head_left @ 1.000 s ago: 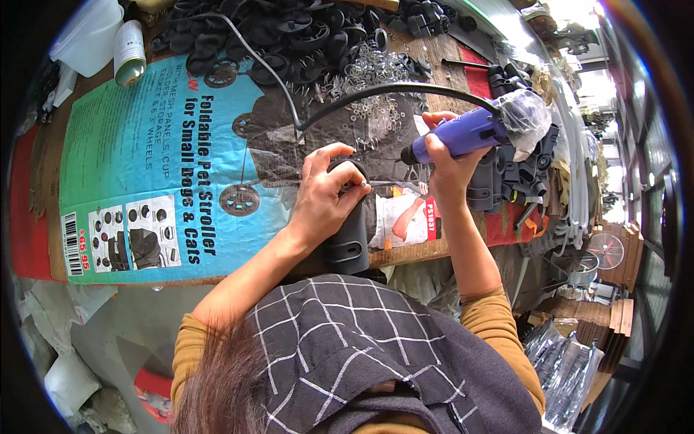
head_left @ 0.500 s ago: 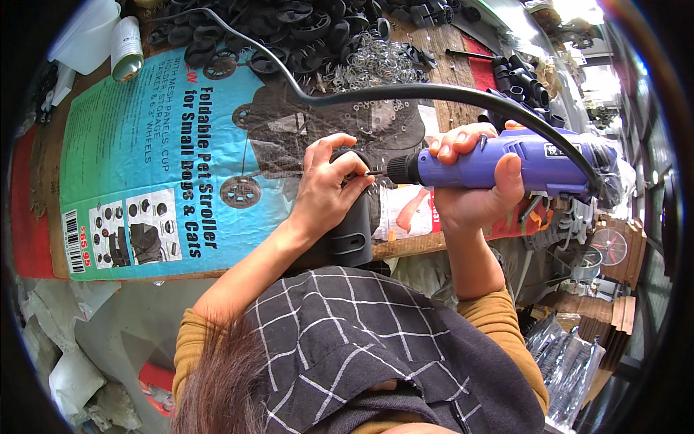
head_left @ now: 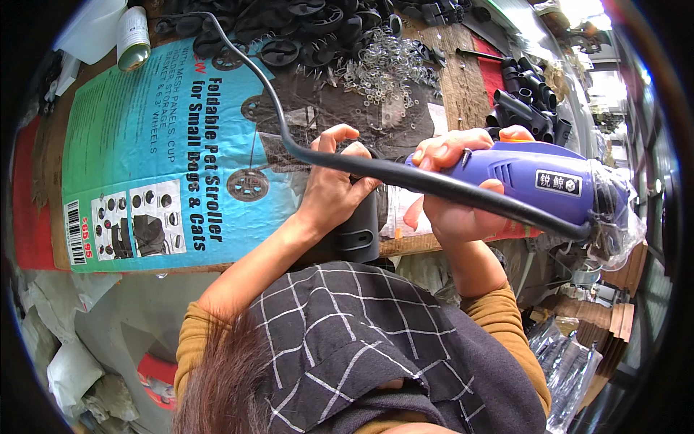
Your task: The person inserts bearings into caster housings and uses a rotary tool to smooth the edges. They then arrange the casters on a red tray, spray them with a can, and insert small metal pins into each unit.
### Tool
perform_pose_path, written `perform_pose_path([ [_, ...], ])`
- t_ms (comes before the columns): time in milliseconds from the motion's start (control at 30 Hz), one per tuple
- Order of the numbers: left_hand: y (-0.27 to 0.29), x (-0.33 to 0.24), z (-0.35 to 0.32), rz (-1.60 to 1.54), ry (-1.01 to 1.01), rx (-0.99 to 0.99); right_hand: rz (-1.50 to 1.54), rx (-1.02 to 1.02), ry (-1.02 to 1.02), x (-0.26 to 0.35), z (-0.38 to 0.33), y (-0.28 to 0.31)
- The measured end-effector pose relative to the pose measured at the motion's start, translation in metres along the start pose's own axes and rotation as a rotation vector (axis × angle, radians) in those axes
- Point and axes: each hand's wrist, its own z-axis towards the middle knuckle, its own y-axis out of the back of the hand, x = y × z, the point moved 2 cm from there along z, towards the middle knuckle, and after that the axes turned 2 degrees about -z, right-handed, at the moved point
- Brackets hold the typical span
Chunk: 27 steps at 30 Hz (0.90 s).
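Note:
My left hand [head_left: 331, 195] is closed around the upper end of a black plastic part [head_left: 359, 235] with a slot in it, near the front edge of the table. Thumb and fingertips pinch close to where the tool's front end points. In my right hand [head_left: 457, 217] is a purple electric screwdriver [head_left: 517, 170], held nearly level, its nose toward the left fingers. Its thick black cord [head_left: 405, 173] loops across the tool's front and over the left fingers, so the bit and whatever it touches are hidden.
A printed cardboard sheet [head_left: 163, 137] covers much of the wooden table. Beyond lie a heap of black plastic parts [head_left: 311, 25], a pile of small metal clips [head_left: 383, 61] and short black tubes [head_left: 524, 101]. A can [head_left: 133, 40] stands at far left; cardboard stacks [head_left: 582, 322] are at right.
The screwdriver's rear end has come down toward me, and its cord now sags across the tool and left fingers. The left hand keeps its grip; the whole view has shifted slightly.

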Motion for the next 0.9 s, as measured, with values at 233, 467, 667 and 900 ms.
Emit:
perform_pose_path([
  [233,0.000,0.002,0.000,0.047,0.024,0.007,-0.084,0.024,0.014,-0.003,0.001,-0.008],
  [467,-0.002,0.001,0.002,-0.007,0.052,-0.022,-0.349,0.093,-0.086,0.006,0.004,-0.010],
  [667,-0.002,0.002,0.001,0.019,0.123,0.040,-0.159,0.114,0.046,-0.009,0.006,-0.014],
  [900,-0.003,0.004,0.003,-0.020,0.132,0.034,-0.146,0.253,0.040,-0.020,0.015,-0.008],
])
